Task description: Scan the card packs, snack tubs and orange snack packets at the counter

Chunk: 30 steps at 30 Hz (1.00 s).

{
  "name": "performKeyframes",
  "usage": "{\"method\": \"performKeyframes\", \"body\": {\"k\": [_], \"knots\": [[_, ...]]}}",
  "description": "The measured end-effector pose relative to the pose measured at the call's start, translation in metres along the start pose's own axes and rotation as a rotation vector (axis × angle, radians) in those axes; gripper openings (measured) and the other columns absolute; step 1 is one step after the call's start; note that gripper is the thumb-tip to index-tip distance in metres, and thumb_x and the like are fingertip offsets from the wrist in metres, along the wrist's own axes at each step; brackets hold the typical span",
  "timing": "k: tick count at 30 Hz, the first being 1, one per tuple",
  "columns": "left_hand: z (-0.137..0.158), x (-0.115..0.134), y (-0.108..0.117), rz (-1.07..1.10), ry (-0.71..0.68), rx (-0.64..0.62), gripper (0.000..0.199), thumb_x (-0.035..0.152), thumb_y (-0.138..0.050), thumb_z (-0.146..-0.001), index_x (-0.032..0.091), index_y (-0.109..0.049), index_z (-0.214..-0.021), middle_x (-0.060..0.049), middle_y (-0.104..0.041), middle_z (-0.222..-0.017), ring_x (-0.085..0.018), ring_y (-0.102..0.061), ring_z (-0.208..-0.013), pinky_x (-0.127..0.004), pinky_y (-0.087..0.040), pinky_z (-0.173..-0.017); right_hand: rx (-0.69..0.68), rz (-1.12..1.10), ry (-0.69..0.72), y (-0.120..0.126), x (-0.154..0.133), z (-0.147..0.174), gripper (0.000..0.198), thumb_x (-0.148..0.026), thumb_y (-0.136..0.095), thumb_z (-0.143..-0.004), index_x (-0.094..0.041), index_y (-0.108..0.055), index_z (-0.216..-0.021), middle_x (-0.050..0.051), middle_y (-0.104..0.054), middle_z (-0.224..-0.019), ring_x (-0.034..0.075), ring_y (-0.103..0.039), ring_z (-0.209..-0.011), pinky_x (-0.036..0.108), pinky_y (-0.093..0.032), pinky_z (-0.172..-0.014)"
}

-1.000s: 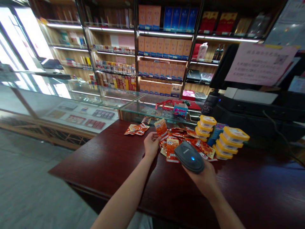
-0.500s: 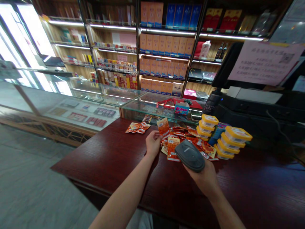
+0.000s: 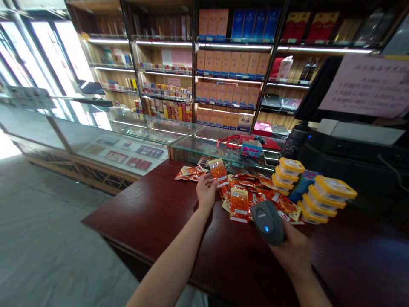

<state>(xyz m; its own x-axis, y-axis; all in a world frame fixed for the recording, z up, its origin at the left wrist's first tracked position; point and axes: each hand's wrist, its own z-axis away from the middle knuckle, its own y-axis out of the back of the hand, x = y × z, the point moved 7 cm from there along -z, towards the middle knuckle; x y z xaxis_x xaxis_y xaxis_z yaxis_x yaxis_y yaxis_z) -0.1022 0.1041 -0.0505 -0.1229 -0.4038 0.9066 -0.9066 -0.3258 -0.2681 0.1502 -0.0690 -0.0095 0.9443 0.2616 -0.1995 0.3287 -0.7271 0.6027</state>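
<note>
My left hand (image 3: 206, 190) is closed on the edge of an orange snack packet (image 3: 219, 171), which it holds tilted up at the left of a pile. In my right hand (image 3: 292, 247) is a dark grey barcode scanner (image 3: 267, 222), a blue light glowing on its top; my palm hides its handle. Just left of the scanner lies another orange packet (image 3: 239, 206), face up at the pile's front. The heap of orange packets (image 3: 249, 183) spreads behind both. A smaller group of packets (image 3: 191, 172) lies apart on the left.
Two stacks of yellow-lidded tubs (image 3: 326, 198) stand right of the pile, near a dark monitor (image 3: 324, 91) with a pink paper sheet on it. A glass display counter (image 3: 185, 147) borders the wooden counter's (image 3: 143, 213) far edge, bearing a small blue-pink box (image 3: 251, 150).
The view has shifted, so the surroundings sit further right. The scanner has moved right, away from the front packet, and its blue light now shows. My left hand keeps its packet.
</note>
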Motion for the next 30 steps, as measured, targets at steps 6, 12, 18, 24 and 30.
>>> {"method": "performKeyframes", "body": {"k": [6, 12, 18, 24, 30], "knots": [[-0.032, -0.016, 0.047, 0.032, 0.093, 0.327, 0.023, 0.023, -0.067, -0.067, 0.014, -0.054, -0.084, 0.000, -0.061, -0.069, -0.014, -0.063, -0.060, -0.029, -0.056, -0.059, -0.037, -0.045, 0.016, -0.003, 0.005, 0.006, 0.023, -0.026, -0.051, -0.081, -0.016, -0.061, -0.099, 0.009, -0.072, -0.080, 0.022, -0.067, -0.067, 0.029, -0.047, -0.062], [-0.051, -0.009, 0.071, -0.453, 0.010, 0.364, 0.015, 0.021, -0.059, -0.070, 0.013, -0.067, -0.080, -0.009, -0.068, -0.082, -0.023, -0.066, -0.082, -0.042, -0.051, -0.085, -0.068, -0.091, 0.028, -0.003, 0.006, 0.007, 0.024, -0.025, -0.052, -0.080, -0.017, -0.060, -0.101, 0.011, -0.073, -0.089, 0.023, -0.068, -0.073, 0.030, -0.048, -0.064], [-0.030, 0.020, 0.038, -1.066, -0.179, 0.140, 0.023, 0.020, -0.058, -0.076, 0.019, -0.071, -0.094, -0.018, -0.058, -0.121, -0.038, -0.047, -0.120, -0.056, -0.033, -0.100, -0.052, -0.068, 0.006, 0.001, 0.008, 0.007, 0.026, -0.024, -0.051, -0.079, -0.016, -0.062, -0.101, 0.012, -0.073, -0.088, 0.023, -0.067, -0.071, 0.030, -0.048, -0.063], [-0.023, 0.007, 0.014, -1.273, -0.172, -0.114, 0.017, 0.027, -0.061, -0.078, 0.022, -0.070, -0.091, -0.016, -0.053, -0.133, -0.039, -0.037, -0.130, -0.061, -0.019, -0.107, -0.018, -0.062, 0.024, 0.005, 0.006, 0.004, 0.024, -0.026, -0.052, -0.081, -0.013, -0.062, -0.099, 0.013, -0.072, -0.084, 0.023, -0.068, -0.069, 0.030, -0.049, -0.063], [-0.027, 0.014, 0.013, -1.212, -0.203, -0.053, 0.026, 0.024, -0.063, -0.076, 0.020, -0.068, -0.101, -0.018, -0.054, -0.127, -0.039, -0.037, -0.129, -0.057, -0.023, -0.107, -0.028, -0.040, 0.018, 0.004, 0.008, 0.003, 0.023, -0.022, -0.051, -0.079, -0.015, -0.063, -0.098, 0.012, -0.073, -0.088, 0.022, -0.067, -0.070, 0.030, -0.048, -0.063]]}}
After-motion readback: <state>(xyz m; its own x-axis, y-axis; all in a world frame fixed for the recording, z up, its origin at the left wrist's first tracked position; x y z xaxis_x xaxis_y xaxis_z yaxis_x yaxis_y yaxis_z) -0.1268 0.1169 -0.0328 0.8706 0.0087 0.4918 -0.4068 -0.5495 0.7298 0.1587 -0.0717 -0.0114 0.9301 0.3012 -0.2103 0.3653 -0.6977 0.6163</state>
